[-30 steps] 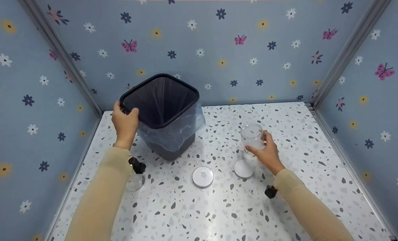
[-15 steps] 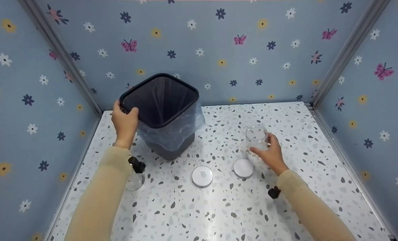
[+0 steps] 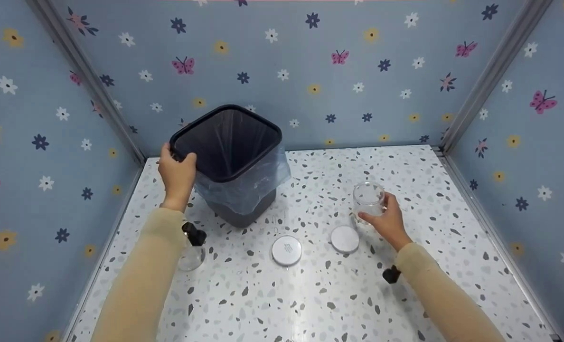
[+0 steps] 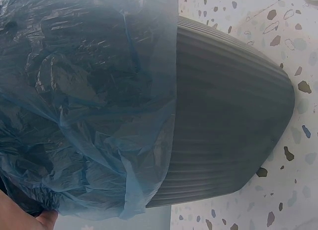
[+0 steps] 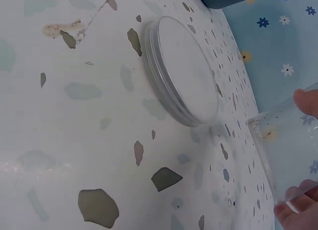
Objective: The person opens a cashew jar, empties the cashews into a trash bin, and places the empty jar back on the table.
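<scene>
My left hand (image 3: 177, 178) grips the black rim of a grey waste bin (image 3: 258, 212) at its near left corner. A translucent blue bin liner (image 4: 99, 106) is folded over the rim, and its edge hangs partway down the ribbed bin wall. On the right, my right hand (image 3: 387, 222) holds a clear jar (image 3: 368, 195) by its side, thumb and fingers round it. The jar has no lid, and its mouth faces up. Whether its base touches the table cannot be told. Near it lies a round white lid (image 3: 344, 239), seen edge-on in the right wrist view (image 5: 184, 71).
A second white lid (image 3: 286, 251) lies on the speckled table (image 3: 310, 294). Another clear jar (image 3: 192, 259) stands partly hidden by my left forearm. Flower-patterned walls (image 3: 310, 57) enclose the back and both sides.
My right hand and the clear jar have moved to the right and slightly nearer to me. My left hand, the bin and the lids have stayed in place.
</scene>
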Demonstrator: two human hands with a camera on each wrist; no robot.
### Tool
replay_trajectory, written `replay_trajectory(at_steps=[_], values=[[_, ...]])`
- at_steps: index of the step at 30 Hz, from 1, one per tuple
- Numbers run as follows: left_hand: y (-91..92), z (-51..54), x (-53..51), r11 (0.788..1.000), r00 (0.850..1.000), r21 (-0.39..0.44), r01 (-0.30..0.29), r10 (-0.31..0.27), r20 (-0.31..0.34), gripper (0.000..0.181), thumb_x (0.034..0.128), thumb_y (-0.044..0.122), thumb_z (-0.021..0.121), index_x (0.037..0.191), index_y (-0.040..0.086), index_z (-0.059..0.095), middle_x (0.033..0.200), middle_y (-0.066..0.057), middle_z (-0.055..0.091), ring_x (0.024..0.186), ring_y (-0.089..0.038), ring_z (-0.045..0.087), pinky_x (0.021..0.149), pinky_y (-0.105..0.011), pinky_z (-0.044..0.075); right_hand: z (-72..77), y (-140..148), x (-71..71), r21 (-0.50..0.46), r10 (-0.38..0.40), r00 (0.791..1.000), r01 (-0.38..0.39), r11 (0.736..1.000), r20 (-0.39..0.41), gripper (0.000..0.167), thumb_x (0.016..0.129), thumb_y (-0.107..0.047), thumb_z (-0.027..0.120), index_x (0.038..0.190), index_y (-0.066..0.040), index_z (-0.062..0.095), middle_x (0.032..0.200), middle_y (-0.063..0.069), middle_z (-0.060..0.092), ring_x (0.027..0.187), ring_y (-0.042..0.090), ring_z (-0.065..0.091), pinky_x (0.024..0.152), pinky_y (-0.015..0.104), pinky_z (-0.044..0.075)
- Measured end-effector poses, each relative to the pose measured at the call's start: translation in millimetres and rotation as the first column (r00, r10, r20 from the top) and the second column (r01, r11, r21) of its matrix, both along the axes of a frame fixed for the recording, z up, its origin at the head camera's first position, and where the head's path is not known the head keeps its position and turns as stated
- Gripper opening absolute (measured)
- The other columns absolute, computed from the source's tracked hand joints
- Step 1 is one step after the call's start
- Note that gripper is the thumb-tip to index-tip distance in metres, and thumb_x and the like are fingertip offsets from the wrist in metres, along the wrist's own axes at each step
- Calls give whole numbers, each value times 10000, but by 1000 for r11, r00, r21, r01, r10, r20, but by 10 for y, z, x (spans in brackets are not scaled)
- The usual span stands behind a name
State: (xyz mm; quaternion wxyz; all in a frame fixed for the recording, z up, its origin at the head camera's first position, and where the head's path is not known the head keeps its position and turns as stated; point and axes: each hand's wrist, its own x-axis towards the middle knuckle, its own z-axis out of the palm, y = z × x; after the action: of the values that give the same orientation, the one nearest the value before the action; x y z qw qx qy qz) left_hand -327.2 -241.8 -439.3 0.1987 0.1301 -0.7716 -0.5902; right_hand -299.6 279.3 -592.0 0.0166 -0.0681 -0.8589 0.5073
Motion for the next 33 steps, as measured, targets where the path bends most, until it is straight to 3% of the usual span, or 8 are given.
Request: replay_trajectory(at_steps=[16, 24, 33], values=[[-4, 7, -10, 1000, 1000, -6, -3, 3, 21, 790, 1011, 172, 544, 1717, 10, 228, 1728, -240, 371, 1594, -331, 412, 1290, -413, 397, -73, 73, -10, 6, -24, 995, 23, 1000, 101, 1059, 909, -290, 896, 1675, -1, 223, 1709, 274, 340, 1605, 447, 342, 1328, 565, 306], [-3, 14, 2, 1000, 1000, -3, 5, -4, 28, 809, 1009, 185, 532, 1727, 18, 197, 1763, -218, 313, 1629, -325, 353, 1314, -415, 355, -146, 122, 21, 7, 1, 998, -1, 1000, 70, 1017, 929, -277, 873, 1654, 22, 225, 1694, 295, 330, 1600, 466, 330, 1320, 575, 316], [-13, -3, -11, 1000, 1000, -9, -6, 7, 20, 805, 1005, 182, 537, 1722, 11, 213, 1748, -229, 340, 1621, -328, 368, 1307, -426, 367, -192, 142, 28, 7, -13, 996, 12, 1000, 93, 1066, 916, -295, 891, 1673, 0, 201, 1726, 290, 303, 1620, 470, 306, 1334, 564, 291]])
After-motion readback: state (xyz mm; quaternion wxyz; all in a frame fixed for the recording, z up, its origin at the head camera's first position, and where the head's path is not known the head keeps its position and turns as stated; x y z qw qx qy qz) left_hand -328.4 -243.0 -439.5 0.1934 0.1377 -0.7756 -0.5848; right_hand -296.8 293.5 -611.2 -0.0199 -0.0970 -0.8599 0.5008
